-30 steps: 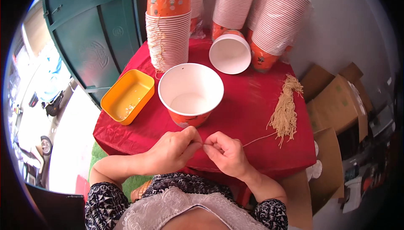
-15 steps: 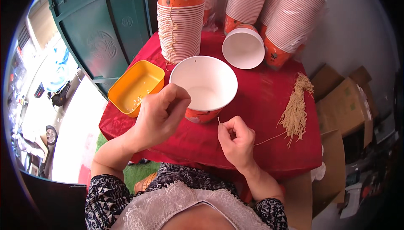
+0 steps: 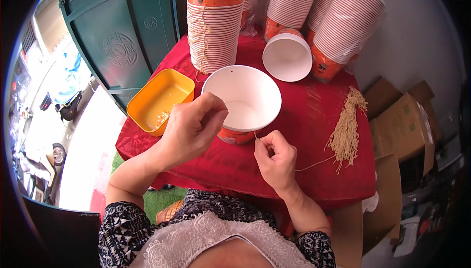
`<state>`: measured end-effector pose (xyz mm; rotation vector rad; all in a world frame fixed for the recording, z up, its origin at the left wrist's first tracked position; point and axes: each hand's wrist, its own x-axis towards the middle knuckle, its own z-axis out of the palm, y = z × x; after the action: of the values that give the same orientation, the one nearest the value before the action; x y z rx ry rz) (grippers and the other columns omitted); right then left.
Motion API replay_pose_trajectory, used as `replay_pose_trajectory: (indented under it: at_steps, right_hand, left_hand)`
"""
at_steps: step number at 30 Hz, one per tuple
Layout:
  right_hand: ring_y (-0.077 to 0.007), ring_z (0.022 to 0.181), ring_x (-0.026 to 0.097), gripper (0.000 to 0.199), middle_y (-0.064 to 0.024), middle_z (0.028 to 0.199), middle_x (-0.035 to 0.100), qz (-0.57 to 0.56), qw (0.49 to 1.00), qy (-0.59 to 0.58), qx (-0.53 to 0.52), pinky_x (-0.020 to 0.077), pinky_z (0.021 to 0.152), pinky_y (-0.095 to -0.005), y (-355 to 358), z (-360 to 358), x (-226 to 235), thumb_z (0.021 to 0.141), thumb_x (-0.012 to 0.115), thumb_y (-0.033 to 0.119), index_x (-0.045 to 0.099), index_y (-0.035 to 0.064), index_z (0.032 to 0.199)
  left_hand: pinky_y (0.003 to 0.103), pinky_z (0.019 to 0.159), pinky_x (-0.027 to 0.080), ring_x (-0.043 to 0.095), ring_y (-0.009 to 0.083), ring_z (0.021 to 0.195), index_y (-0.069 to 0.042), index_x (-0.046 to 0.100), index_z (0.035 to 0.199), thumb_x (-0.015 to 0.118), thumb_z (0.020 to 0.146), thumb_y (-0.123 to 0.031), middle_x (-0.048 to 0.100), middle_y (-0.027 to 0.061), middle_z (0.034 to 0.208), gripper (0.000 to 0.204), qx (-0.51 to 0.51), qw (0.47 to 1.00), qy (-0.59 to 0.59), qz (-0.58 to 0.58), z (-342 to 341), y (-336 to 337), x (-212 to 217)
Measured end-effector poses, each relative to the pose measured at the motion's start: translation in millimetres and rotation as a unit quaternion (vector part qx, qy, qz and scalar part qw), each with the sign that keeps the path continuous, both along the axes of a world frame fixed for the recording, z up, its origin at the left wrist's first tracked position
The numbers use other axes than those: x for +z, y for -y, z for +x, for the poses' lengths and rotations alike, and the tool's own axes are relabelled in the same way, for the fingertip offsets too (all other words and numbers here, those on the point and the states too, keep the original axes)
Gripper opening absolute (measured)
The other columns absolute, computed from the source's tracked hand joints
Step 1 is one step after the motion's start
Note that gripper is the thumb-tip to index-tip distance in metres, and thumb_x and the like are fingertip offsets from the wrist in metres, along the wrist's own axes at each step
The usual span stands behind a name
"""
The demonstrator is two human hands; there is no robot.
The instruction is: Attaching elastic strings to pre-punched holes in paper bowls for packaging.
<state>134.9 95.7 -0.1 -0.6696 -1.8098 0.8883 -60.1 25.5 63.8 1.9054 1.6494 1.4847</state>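
The right hand (image 3: 276, 159) is pinching a probably light, limp cord (image 3: 255, 135) near its tip, a sensible hold, its tail trailing over the desk (image 3: 305, 108), while the left hand (image 3: 192, 124) is pressing its fingers together, contents unclear.

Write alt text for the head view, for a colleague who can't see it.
A person's right hand pinches a pale string that trails to a tan bundle of strings, while the left hand, fingers curled, partly hides a white-lined orange bucket on a red tablecloth. A yellow tray sits left; stacked buckets stand behind.
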Motion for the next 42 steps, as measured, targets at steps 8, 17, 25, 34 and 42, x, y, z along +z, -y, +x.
replay_pose_trajectory:
  at_steps: [8, 17, 25, 34, 42]
  right_hand:
    - [-0.0001, 0.051, 0.045, 0.018, 0.0027, 0.056, 0.051, 0.016, 1.000, 0.006, -0.010, 0.0335, 0.044, -0.0213, -8.6, -0.8, -1.3, 0.087, 0.063, -0.004, 0.052, 0.0015, 0.073]
    - [-0.0129, 0.051, 0.058, 0.017, -0.0091, 0.061, 0.058, 0.033, 0.999, 0.024, -0.007, 0.0447, 0.047, -0.0285, -12.3, -5.8, 0.7, 0.084, 0.064, -0.006, 0.051, 0.0001, 0.076]
    - [-0.0038, 0.053, 0.048, 0.013, -0.0008, 0.059, 0.055, 0.036, 0.999, -0.006, -0.022, 0.0389, 0.047, -0.0236, -11.3, -11.2, -0.2, 0.086, 0.064, -0.005, 0.055, 0.0002, 0.078]
    - [-0.0176, 0.056, 0.063, 0.012, -0.0108, 0.066, 0.062, 0.050, 0.998, 0.026, -0.026, 0.0488, 0.051, -0.0308, -12.2, -7.0, -0.8, 0.085, 0.067, -0.002, 0.056, -0.0005, 0.082]
    - [-0.0319, 0.068, 0.067, 0.004, -0.0190, 0.075, 0.065, 0.010, 0.999, 0.035, 0.014, 0.0505, 0.058, -0.0358, -19.0, 0.2, -6.4, 0.088, 0.062, 0.001, 0.060, -0.0021, 0.087]
  left_hand:
    - [0.030, 0.054, 0.048, 0.063, 0.0196, 0.057, 0.001, 0.059, 0.092, 0.062, 0.088, -0.001, 0.062, 0.0123, 0.066, 0.005, -0.013, 1.000, -0.009, 0.000, 3.2, -8.0, 5.3]
    - [0.042, 0.080, 0.051, 0.063, 0.0307, 0.093, -0.001, 0.062, 0.110, 0.061, 0.087, -0.005, 0.060, 0.0155, 0.104, 0.023, -0.159, 0.958, -0.229, -0.071, -9.3, -44.6, 24.1]
    - [0.043, 0.095, 0.044, 0.052, 0.0290, 0.116, -0.004, 0.064, 0.116, 0.060, 0.088, -0.008, 0.062, 0.0137, 0.112, 0.029, -0.298, 0.892, -0.299, -0.164, -8.2, -83.4, 18.9]
    - [0.036, 0.069, 0.050, 0.063, 0.0285, 0.072, 0.002, 0.065, 0.091, 0.058, 0.089, -0.012, 0.066, 0.0147, 0.080, 0.016, -0.290, 0.893, -0.248, -0.241, -0.7, -83.2, 19.5]
    - [0.036, 0.068, 0.049, 0.062, 0.0240, 0.073, 0.001, 0.064, 0.092, 0.058, 0.089, -0.014, 0.065, 0.0140, 0.079, 0.017, -0.236, 0.939, -0.136, -0.209, 3.1, -71.1, 15.5]
